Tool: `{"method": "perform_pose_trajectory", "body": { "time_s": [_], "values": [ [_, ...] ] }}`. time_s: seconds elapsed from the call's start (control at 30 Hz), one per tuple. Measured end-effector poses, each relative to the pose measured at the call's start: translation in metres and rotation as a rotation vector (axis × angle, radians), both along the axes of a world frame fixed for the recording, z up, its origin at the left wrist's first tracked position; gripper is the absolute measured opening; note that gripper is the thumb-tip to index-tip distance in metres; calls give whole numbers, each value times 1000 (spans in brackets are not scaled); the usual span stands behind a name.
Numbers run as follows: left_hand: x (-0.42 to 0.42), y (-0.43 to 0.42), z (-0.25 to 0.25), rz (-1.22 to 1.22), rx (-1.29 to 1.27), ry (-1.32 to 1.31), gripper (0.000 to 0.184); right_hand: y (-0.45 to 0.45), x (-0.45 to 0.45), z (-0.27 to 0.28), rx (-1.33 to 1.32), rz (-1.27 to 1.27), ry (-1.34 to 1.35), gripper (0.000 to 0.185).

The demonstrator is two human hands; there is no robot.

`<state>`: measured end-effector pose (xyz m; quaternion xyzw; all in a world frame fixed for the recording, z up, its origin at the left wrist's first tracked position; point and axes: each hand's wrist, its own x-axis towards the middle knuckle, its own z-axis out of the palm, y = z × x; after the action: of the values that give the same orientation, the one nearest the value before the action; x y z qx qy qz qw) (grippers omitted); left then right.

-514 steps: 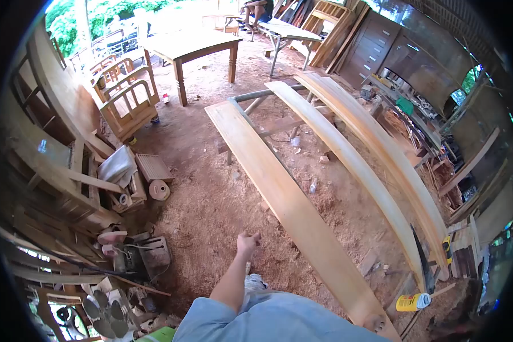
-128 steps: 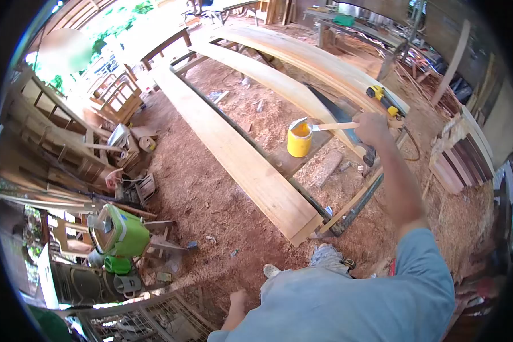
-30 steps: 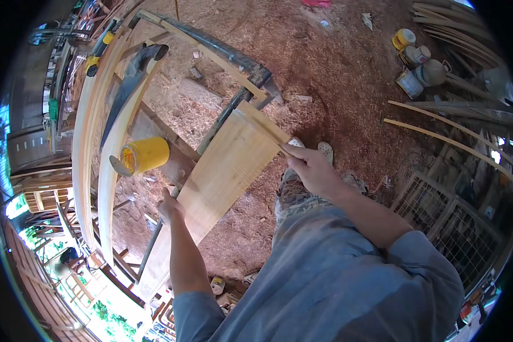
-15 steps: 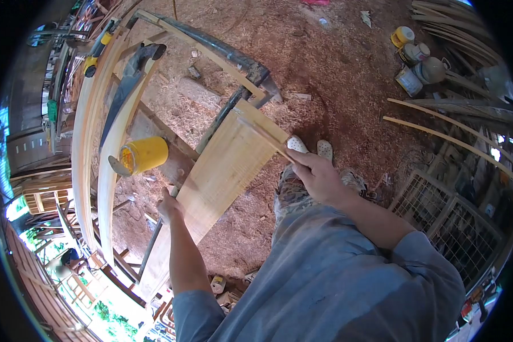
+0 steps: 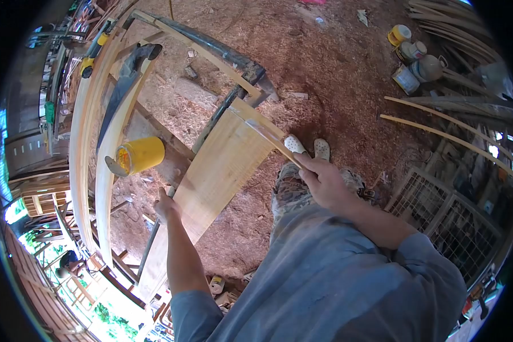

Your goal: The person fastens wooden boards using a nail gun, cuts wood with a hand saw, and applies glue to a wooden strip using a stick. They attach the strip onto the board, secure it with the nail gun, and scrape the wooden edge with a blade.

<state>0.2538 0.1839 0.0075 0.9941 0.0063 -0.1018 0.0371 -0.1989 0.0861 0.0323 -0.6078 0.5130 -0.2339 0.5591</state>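
My right hand (image 5: 325,182) is closed round a thin wooden stick (image 5: 289,155), whose far part lies over the near end of a wide pale board (image 5: 225,162). A whitish, shiny streak shows on the board beside the stick. My left hand (image 5: 166,206) has its fingers curled at the board's left edge, lower down. Left of the board, a yellow container (image 5: 142,155) with orange-yellow stuff at its mouth and a lid tilted open stands on a crosspiece (image 5: 174,161).
Long curved boards (image 5: 105,171) run along the left, with a yellow and black tool (image 5: 87,67) on them. A dark frame (image 5: 228,54) supports the boards. Several cans (image 5: 406,78) stand at the upper right, near two thin strips (image 5: 439,130) and a wire grid (image 5: 444,219).
Since the oldest views, the person has turned; the right hand has brought the stick from the yellow container to the board, and the left hand has come to its edge. Lately the stick has shifted slightly.
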Motion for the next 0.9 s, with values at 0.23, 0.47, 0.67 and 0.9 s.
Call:
{"method": "perform_pose_trajectory", "body": {
  "time_s": [0.23,0.47,0.67,0.9],
  "values": [
    [1,2,0,-12,0,19,82,6,-10,-5,-184,41,65,43],
    [-7,-3,6,-25,15,-10,81,13,-17,-5,-23,43,-6,41],
    [-12,-6,12,-37,26,-39,80,21,-15,-18,-157,55,-99,43],
    [-1,2,0,-72,19,-74,83,1,-22,5,407,-40,-135,47]
  ]
}}
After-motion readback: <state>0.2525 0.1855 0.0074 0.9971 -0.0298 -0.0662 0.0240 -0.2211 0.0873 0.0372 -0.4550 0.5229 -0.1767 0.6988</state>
